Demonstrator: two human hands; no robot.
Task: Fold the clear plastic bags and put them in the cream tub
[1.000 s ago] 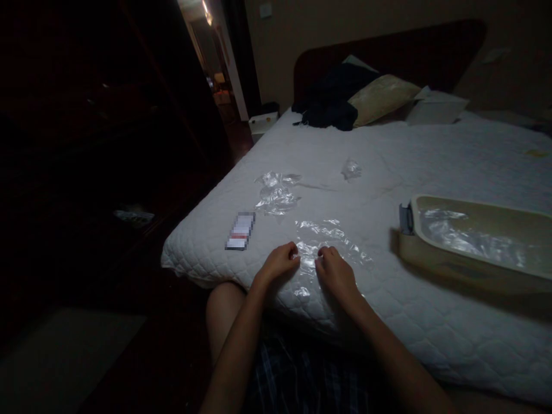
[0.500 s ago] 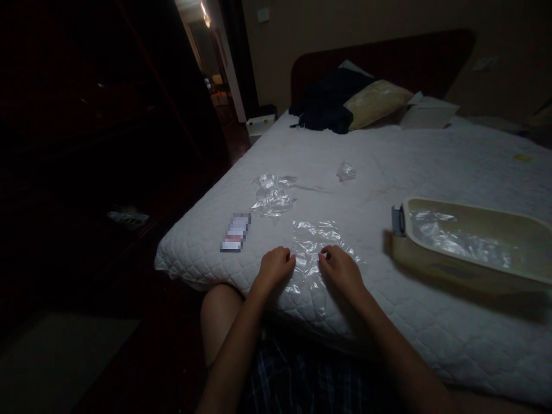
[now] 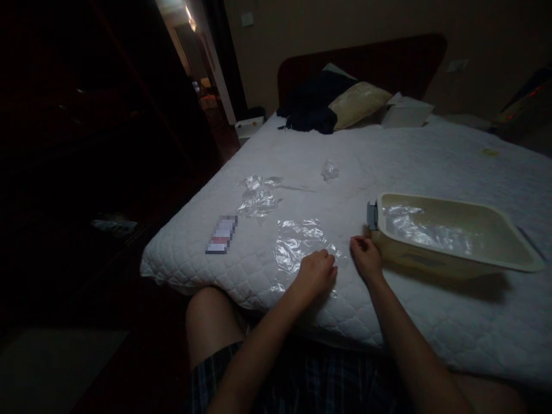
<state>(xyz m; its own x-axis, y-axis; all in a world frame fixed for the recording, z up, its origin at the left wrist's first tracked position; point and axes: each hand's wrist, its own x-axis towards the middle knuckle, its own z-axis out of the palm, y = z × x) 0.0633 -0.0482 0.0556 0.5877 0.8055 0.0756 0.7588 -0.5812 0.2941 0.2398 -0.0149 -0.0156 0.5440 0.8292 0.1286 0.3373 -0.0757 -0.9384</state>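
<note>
Head view: my left hand (image 3: 317,270) rests, fingers curled, on the clear plastic bag's (image 3: 295,241) four o'clock corner, on the mattress (image 3: 431,161). My right hand (image 3: 366,256) is half-curled at its three o'clock. I cannot tell if either grips it. The bag looks flimsy and slippery, so pinch an edge.

**Lighting:** dim throughout. A hallway lamp (image 3: 188,10) is glowing at top left, and weak room light is falling on the white bedcover (image 3: 388,155).
**Shadows:** the left third is sinking into near black. The beige tray (image 3: 452,230) is casting a broad dark band along its near side.
**Glare:** the clear plastic sheet (image 3: 297,241) is glinting in small patches.
**Quality:** grain is showing in the dark areas and straight lines are bowing toward the edges. A small flat item (image 3: 221,234) is appearing pixelated.
</note>
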